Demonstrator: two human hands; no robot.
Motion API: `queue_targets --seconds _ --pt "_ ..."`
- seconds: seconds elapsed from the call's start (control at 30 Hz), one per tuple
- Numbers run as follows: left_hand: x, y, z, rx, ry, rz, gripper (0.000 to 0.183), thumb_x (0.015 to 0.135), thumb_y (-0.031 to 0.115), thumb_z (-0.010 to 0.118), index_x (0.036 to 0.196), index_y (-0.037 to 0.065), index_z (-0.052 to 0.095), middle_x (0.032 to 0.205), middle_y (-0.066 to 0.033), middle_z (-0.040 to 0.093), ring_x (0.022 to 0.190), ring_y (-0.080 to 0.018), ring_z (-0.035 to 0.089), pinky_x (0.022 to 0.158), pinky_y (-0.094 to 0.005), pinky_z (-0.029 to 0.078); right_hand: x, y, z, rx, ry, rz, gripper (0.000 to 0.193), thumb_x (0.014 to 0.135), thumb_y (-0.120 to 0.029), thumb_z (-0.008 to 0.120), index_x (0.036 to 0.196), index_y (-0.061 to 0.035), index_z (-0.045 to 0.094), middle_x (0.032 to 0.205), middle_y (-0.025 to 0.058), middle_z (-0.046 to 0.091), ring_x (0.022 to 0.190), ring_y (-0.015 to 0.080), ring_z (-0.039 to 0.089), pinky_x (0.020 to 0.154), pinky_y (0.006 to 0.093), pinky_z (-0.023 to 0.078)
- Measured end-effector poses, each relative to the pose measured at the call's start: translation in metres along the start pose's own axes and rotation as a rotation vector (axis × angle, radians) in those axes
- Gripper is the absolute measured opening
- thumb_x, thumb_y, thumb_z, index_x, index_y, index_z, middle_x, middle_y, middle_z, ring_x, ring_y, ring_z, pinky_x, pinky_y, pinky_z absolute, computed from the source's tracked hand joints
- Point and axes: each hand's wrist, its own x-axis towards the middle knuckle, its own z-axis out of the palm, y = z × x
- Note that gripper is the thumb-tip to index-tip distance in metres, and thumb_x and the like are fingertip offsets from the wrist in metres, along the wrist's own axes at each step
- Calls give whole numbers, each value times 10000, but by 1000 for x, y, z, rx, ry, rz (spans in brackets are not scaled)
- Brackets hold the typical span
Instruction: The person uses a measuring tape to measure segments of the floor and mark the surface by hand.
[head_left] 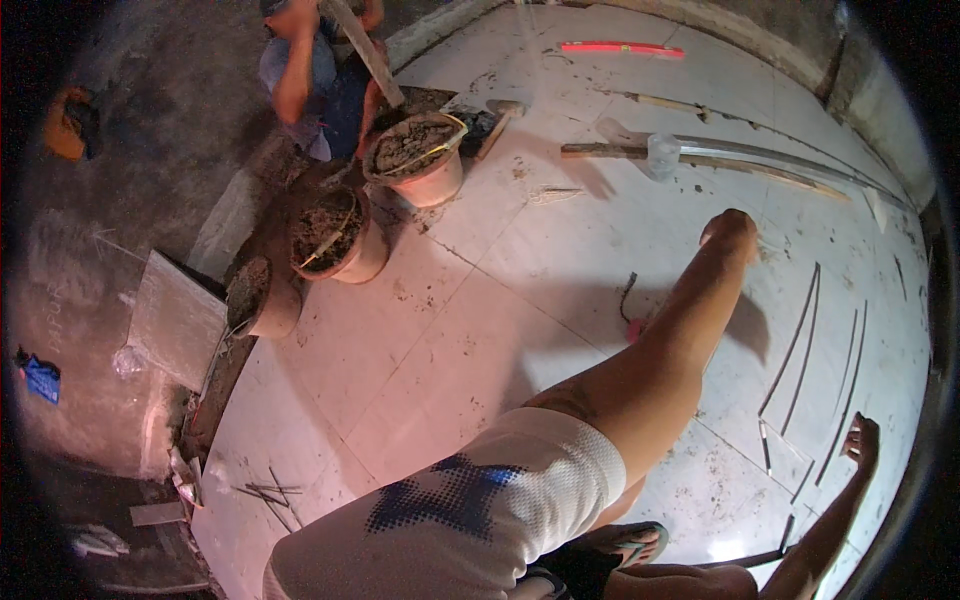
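Left hand (pixel 733 235) reached over the tiled floor (pixel 480 370), its fingers largely hidden, their opening and any hold impossible to tell; right hand (pixel 861 440) showed part-curled fingers, any hold likewise unclear, near thin dark strips (pixel 844 413) on the floor; 3 filled buckets (pixel 430 188) stood farther off.

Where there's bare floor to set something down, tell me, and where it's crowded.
The widest patch, though speckled, lies between the buckets, the white sleeve and the lower-left dark sticks. A narrower one separates the red level from the brown stick. It's crowded around the clear cup and metal bar, and among thin dark strips near the right hand.
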Motion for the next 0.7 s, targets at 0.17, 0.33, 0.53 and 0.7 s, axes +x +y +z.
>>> queue_targets --seconds 0.17,0.33,0.53,0.7 --pt "5 -7 0 -5 -20 -32 620 740 485 640 1193 74 538 1270 -91 501 1135 -264 496 986 -373 369 6 1 5 30 5 -15 379 763 -525 579 808 -160 488 597 -7 473 430 94 398 429 281 319" --pt "-3 -7 3 -11 99 -11 618 732 482 646 1181 68 546 1249 -102 517 1118 -267 510 980 -374 373 24 12 -3 44 -61 -19 394 763 -532 587 800 -151 493 552 -13 451 393 94 381 374 256 280" --pt "5 -11 8 -74 263 65 502 657 283 763 1082 64 610 1127 -143 589 1027 -334 568 832 -475 489 25 9 4 -44 -31 -21 421 773 -542 572 840 -134 490 640 19 521 476 128 477 460 327 374" --pt "16 -13 2 -56 75 -39 533 693 320 739 1131 62 575 1139 -137 582 1022 -326 568 846 -474 481 26 5 5 -19 -100 -12 427 774 -549 563 850 -136 489 661 16 526 494 129 478 493 338 378"
